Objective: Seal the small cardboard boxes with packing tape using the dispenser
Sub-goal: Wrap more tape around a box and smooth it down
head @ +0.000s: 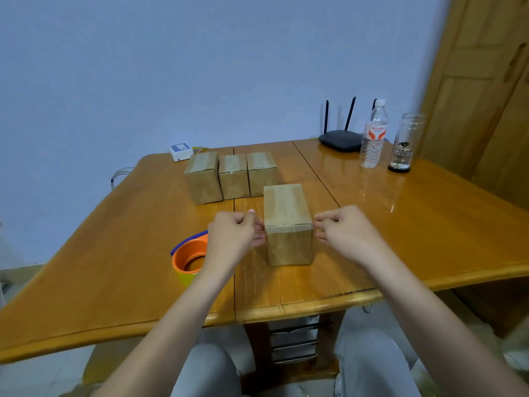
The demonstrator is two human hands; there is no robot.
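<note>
— Where do we have the box right now?

— The near cardboard box (287,224) stands upright on the wooden table (429,213), close to the near edge and between our two hands. Clear tape runs along its top and down the near face.

— And our hands on it?

— Our left hand (233,232) is against the box's left side, just below the top edge, with the fingers curled in; the lower fingertips (259,242) touch the cardboard. Our right hand (342,230) mirrors it on the right side, fingers also curled, knuckles toward the box and touching or nearly touching the wall. Both look pinched narrow rather than spread. Whether they grip a tape end or only press the sides, we cannot tell.

— The dispenser?

— The tape dispenser (187,257), orange with a blue part at its far side, lies on the table to the left of the box, partly hidden behind our left wrist. Neither hand touches it.

— What else do we see?

— Three more boxes (232,176) stand in a row farther back, side by side and touching, each with tape on top. At the far right sit a black router (340,140), a plastic water bottle (373,136) and a clear glass jar (403,143). A small white device (179,151) rests at the far edge, behind the row.
</note>
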